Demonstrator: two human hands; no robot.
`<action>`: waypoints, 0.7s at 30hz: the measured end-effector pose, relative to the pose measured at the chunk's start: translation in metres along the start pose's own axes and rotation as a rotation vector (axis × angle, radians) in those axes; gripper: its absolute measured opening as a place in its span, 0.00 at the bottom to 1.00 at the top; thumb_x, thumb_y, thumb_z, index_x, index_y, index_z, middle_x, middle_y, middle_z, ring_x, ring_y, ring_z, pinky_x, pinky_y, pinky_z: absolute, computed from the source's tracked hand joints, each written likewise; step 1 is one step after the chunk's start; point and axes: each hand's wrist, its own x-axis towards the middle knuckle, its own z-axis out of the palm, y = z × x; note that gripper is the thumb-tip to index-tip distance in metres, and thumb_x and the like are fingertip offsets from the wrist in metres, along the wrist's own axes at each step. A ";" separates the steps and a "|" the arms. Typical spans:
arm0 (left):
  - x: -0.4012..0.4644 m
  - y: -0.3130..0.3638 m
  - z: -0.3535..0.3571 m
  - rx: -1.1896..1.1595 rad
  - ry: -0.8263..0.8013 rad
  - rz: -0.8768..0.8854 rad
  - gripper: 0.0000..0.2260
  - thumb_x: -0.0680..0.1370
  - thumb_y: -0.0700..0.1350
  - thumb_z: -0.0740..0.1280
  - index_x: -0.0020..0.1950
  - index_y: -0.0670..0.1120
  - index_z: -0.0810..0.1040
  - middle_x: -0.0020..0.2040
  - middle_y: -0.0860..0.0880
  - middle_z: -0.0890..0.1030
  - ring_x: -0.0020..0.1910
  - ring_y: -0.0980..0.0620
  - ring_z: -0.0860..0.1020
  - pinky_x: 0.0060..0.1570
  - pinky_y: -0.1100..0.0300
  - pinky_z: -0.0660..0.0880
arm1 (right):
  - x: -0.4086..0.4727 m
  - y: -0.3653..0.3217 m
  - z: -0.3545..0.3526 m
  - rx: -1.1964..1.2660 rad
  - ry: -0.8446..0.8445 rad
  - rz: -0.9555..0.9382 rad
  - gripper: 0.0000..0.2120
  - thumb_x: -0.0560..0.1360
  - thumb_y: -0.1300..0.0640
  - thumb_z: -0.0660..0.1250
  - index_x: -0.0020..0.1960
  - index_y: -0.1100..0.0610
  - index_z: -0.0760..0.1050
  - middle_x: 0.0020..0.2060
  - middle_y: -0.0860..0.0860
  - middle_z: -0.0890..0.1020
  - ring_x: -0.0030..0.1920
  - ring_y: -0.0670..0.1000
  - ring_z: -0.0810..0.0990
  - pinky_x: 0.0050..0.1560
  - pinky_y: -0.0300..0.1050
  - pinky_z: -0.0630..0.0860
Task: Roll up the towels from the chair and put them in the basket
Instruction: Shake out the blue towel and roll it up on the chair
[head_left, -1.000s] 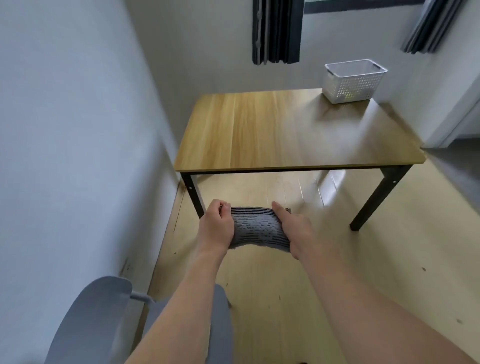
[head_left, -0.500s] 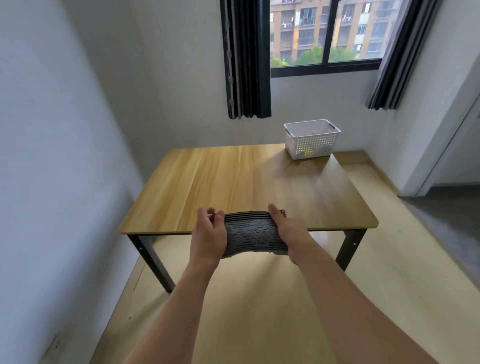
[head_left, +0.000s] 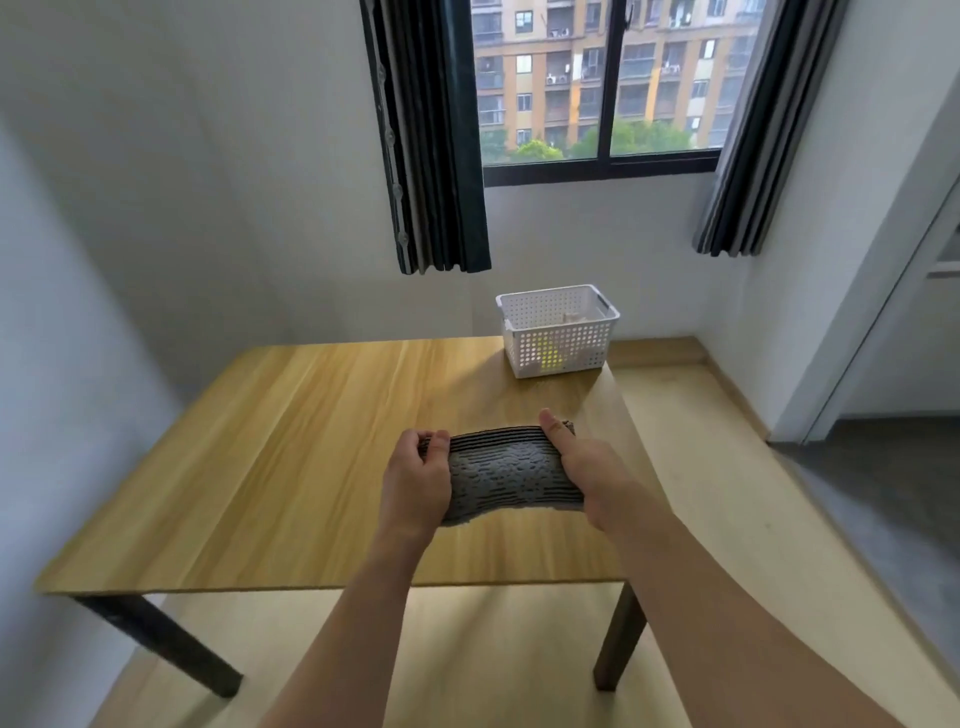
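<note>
We held the grey towel (head_left: 506, 478) stretched between both hands above the wooden table (head_left: 291, 447), towards its right half and well short of the far edge. Our left hand (head_left: 415, 480) gripped the towel's left end, fingers curled over the top edge with the thumb tucked beside them. Our right hand (head_left: 589, 478) held the right end, thumb pressed along the top of the fabric; the other fingers were hidden under the cloth, so we could only judge that they were curled beneath it. The towel looked folded into a thick band, sagging a little in the middle. We could not tell whether its underside touched the tabletop or hung just above it.

Holding it by both ends kept the folded layers together and the band straight. That made sense if the next step was to lay it flat and roll it from one end. The table offered a firm, open surface for that, which is probably why we brought the towel over it instead of rolling it in the air.

The white perforated basket (head_left: 558, 332) stood at the far right corner of the table, well apart from the towel. Something pale and something yellow-green showed through its holes, though we could not say what. By our reckoning, this towel was not yet rolled, and the basket remained a reach away.
</note>
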 end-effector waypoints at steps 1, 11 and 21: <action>0.006 0.006 0.016 -0.004 0.013 -0.013 0.09 0.81 0.52 0.60 0.51 0.48 0.75 0.45 0.53 0.78 0.46 0.50 0.78 0.46 0.45 0.79 | 0.015 -0.007 -0.012 -0.003 -0.023 0.003 0.29 0.69 0.36 0.70 0.54 0.61 0.76 0.49 0.57 0.82 0.47 0.58 0.82 0.42 0.50 0.82; 0.078 0.063 0.132 -0.008 -0.041 -0.097 0.09 0.79 0.52 0.64 0.49 0.49 0.80 0.44 0.52 0.83 0.44 0.54 0.81 0.46 0.54 0.79 | 0.158 -0.112 -0.096 -0.132 -0.225 -0.034 0.25 0.64 0.38 0.76 0.50 0.56 0.76 0.48 0.57 0.84 0.49 0.61 0.84 0.48 0.64 0.81; 0.182 0.097 0.282 -0.124 -0.092 -0.279 0.11 0.75 0.46 0.72 0.48 0.38 0.78 0.44 0.40 0.83 0.39 0.46 0.82 0.39 0.50 0.82 | 0.348 -0.199 -0.172 -0.422 -0.379 -0.004 0.28 0.66 0.35 0.72 0.55 0.55 0.77 0.49 0.54 0.84 0.48 0.55 0.84 0.42 0.50 0.83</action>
